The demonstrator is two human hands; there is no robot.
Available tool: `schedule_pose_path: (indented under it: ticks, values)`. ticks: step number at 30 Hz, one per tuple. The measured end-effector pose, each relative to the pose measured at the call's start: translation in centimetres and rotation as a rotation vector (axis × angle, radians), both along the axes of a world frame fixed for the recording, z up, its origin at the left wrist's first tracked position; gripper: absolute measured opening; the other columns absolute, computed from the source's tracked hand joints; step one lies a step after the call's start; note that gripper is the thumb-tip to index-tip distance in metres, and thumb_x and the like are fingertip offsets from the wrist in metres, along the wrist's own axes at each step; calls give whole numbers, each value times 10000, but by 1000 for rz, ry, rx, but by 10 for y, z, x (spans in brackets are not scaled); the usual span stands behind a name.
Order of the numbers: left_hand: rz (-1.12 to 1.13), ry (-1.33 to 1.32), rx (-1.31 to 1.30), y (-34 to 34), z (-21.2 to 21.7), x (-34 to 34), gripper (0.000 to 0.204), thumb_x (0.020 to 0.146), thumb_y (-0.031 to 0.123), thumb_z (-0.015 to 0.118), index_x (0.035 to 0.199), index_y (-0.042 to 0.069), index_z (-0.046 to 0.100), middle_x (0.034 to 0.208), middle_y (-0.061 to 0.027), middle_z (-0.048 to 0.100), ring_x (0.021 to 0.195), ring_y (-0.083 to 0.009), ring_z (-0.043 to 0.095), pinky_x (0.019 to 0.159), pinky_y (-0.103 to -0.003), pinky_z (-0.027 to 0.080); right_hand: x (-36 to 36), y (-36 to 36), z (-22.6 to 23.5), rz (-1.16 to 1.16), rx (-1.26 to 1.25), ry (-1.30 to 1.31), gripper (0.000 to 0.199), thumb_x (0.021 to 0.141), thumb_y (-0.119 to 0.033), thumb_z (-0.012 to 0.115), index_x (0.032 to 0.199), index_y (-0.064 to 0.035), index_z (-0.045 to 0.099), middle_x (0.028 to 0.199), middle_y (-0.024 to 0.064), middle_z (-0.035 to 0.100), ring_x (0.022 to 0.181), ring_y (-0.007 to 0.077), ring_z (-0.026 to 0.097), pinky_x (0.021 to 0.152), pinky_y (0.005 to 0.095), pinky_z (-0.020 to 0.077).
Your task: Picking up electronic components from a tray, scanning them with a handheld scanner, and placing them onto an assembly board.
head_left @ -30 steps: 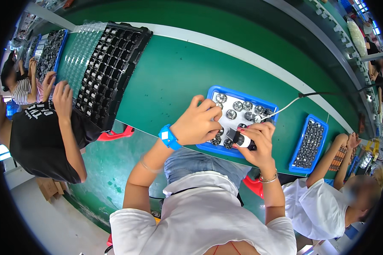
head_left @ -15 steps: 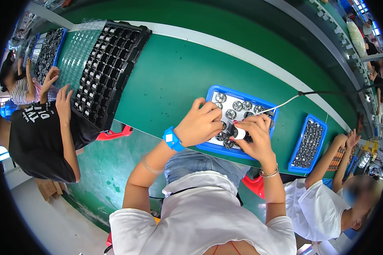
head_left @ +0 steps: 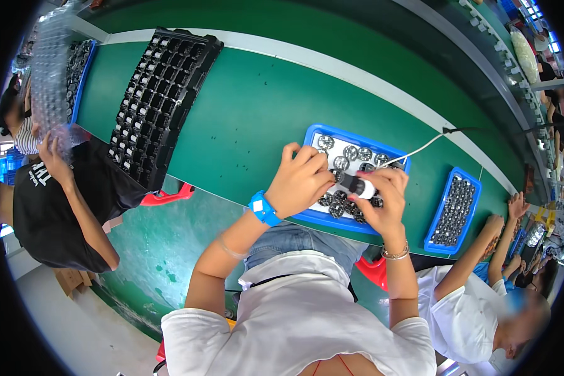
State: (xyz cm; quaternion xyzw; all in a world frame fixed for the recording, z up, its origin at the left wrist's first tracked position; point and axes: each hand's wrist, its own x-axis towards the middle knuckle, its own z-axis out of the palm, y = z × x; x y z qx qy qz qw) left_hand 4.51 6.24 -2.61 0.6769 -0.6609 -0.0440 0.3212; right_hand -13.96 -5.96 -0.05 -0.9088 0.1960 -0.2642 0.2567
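**Q:** Green bench surface [head_left: 250,119], viewed from above: what lies on it, left to right?

**A:** At far left, a stack of black moulded trays [head_left: 160,100], gridded with small square cells, matt and rigid. Near the middle, a shallow blue plastic tray [head_left: 313,133] with a raised rim, holding rows of round, dark-and-silver disc parts [head_left: 349,152]. Further right, well apart, a second blue tray [head_left: 452,210], narrower and packed with small dark pieces.

**Q:** Where do the hands sit relative to the tray of discs?

**A:** Both are over its near half. The left hand [head_left: 301,182], with a blue wristband [head_left: 264,208], rests on the tray's left portion, fingers curled and pressed down on the discs; whether it pinches one cannot be told. The right hand [head_left: 382,200], with a thin bracelet, is clamped around a short pen-like tool [head_left: 356,185], black at the tip and white along the barrel.

**Q:** And the tool itself?

**A:** It lies between the two hands, tip towards the left fingers, just above the discs. A thin white cable [head_left: 413,150] runs up and to the right across the tray rim.
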Motion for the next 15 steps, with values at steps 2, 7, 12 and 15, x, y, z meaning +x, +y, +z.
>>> schedule_pose_path:
  ticks: [2, 7, 12, 15]
  values:
    - [12, -6, -15, -2, -2, -3, 93, 762, 223, 739, 831, 172, 703, 864, 25, 530, 936, -191, 502, 893, -440, 324, -9, -1, -1, -58, 38, -106, 407, 667, -183, 824, 1009, -47, 653, 977, 84, 682, 897, 250, 550, 867, 380, 394]
    - [6, 94, -4, 13, 10, -9, 157, 749, 266, 752, 865, 175, 700, 875, 20, 512, 931, -193, 495, 891, -444, 317, -20, 1, 12, -1, 60, -117, 416, 664, -217, 844, 1012, -72, 668, 936, 59, 681, 876, 242, 565, 852, 389, 389]
    - [-112, -2, 67, 25, 3, -12, 141, 739, 255, 756, 847, 184, 698, 857, 37, 500, 923, -170, 494, 888, -442, 315, -21, 6, 11, 94, 21, -40, 394, 660, -249, 842, 965, -73, 667, 977, 35, 714, 895, 235, 584, 855, 403, 375]
    - [-105, -7, 9, 25, 9, -15, 113, 741, 230, 751, 828, 183, 696, 836, 47, 508, 914, -163, 498, 884, -436, 319, -16, 10, 10, 144, 8, -1, 397, 660, -234, 848, 977, -80, 667, 978, 38, 715, 912, 230, 595, 854, 405, 376]
